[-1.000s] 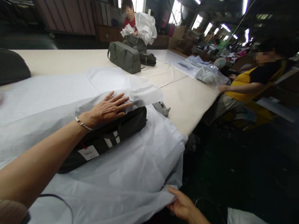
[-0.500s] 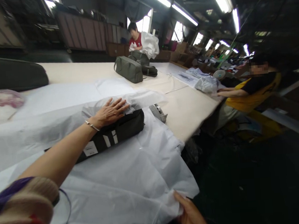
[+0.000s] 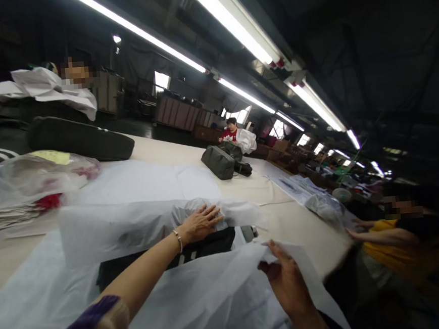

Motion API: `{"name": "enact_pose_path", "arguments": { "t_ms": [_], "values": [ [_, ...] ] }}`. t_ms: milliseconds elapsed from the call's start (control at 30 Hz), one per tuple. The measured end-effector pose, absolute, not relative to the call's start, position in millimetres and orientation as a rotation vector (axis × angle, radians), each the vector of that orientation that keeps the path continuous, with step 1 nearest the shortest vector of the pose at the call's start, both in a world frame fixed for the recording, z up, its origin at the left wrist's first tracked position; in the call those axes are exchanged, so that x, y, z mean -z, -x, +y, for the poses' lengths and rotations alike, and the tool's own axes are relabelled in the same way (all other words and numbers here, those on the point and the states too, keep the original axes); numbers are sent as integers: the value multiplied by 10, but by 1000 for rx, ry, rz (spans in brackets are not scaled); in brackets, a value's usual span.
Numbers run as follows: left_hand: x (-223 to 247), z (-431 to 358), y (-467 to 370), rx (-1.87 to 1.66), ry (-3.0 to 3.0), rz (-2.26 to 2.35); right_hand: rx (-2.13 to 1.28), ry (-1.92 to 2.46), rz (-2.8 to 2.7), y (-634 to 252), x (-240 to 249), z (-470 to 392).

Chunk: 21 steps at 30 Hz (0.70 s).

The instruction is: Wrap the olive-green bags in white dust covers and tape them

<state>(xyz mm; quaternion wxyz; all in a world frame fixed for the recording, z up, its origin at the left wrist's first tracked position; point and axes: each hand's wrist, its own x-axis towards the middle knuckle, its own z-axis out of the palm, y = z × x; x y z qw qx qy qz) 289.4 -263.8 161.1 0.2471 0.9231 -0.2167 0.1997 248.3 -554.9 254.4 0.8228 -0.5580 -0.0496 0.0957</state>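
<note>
A long black bag (image 3: pixel 218 241) lies on white wrapping paper on the table, its lower side mostly covered. My left hand (image 3: pixel 200 224) rests flat on top of it with fingers stretched, pressing down a folded flap of paper (image 3: pixel 133 224). Between thumb and fingers, my right hand (image 3: pixel 288 279) pinches the near edge of the wrapping paper (image 3: pixel 214 291). That edge is raised and drawn partly over the bag's front. Behind the bag's right end a grey object (image 3: pixel 249 232) is partly hidden by the paper.
Dark green bags (image 3: pixel 218 162) stand farther back on the cream table (image 3: pixel 297 234). Left are a long dark bag (image 3: pixel 80 139) and a clear plastic bag (image 3: pixel 34 174). A person in yellow (image 3: pixel 389 247) works at the right edge; others work at the far end and far left.
My right hand has lifted the near paper edge up and over toward the bag, covering its white marks. My left hand stays flat on the bag. The view has tilted upward.
</note>
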Motion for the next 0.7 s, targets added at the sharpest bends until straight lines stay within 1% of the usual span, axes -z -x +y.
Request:
{"name": "enact_pose_path", "arguments": {
  "t_ms": [67, 133, 233, 333, 467, 567, 633, 700],
  "values": [
    [-1629, -2617, -2933, -521, -2404, -573, -212, 1134, -108, -2718, -2730, -5081],
    [-1689, -2577, -2960, -473, -2278, -549, -248, 1083, -118, -2947, -2804, -4695],
    [-1828, -2482, -2943, -405, -2059, -508, -332, 1022, -124, -3298, -2740, -4253],
    [-1924, -2369, -2911, -381, -1852, -373, -395, 998, -78, -3612, -2563, -3926],
    [-1900, -2292, -2958, -402, -1681, -61, -468, 1001, -57, -3901, -2313, -3642],
    [-1898, -2303, -2910, -431, -1616, 48, -530, 990, -41, -4037, -2179, -3553],
    [-1965, -2272, -2711, -431, -1593, 90, -588, 977, -28, -4107, -2118, -3545],
    [-2079, -2155, -2339, -438, -1612, 133, -652, 960, -6, -4172, -2070, -3566]
  ]
}}
